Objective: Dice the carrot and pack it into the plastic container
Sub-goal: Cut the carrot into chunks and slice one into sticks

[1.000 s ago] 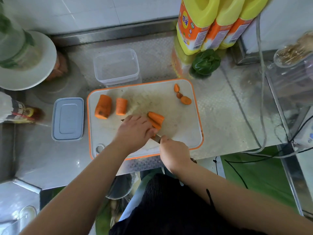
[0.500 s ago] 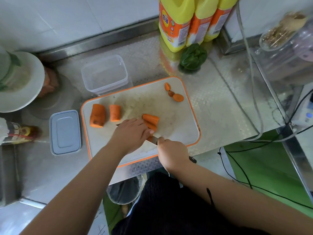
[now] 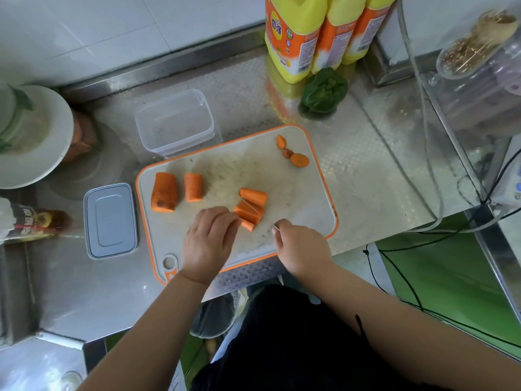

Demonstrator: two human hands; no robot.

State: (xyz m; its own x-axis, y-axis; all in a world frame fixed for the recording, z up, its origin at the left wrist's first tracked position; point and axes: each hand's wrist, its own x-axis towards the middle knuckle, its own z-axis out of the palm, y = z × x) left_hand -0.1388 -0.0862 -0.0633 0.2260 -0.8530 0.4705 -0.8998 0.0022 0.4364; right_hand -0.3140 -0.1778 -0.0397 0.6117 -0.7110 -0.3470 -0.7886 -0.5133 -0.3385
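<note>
Near the middle of the frame lies a white cutting board (image 3: 296, 198) with an orange rim, set on a steel counter (image 3: 366, 170). On its left part sit two carrot chunks (image 3: 165, 193), the larger one to the left, the smaller just beside it. Toward the board's centre lies a cluster of lengthwise-cut carrot sticks (image 3: 251, 207), one piece at the top and several packed together below it. At the board's upper right corner rest three small carrot end scraps (image 3: 293, 153).

The left hand (image 3: 207, 244) rests on the board with its fingers bent, the fingertips touching the lower left end of the carrot sticks. The right hand (image 3: 301, 249) sits at the board's lower right edge, fingers curled in a closed grip; something thin shows at its fingertips, but the knife itself cannot be made out here, so what it holds cannot be told.

Just above the board's upper left edge stands the clear plastic container (image 3: 174, 119), open and with no carrot in it. Its grey lid (image 3: 110, 221) lies flat to the left of the board. Three yellow-and-orange bottles (image 3: 293, 38) stand at the top of the frame, with a green pepper (image 3: 324, 90) in front of them. A white plate (image 3: 53, 136) sits at the left edge, and a lying bottle (image 3: 31, 221) shows below it.
</note>
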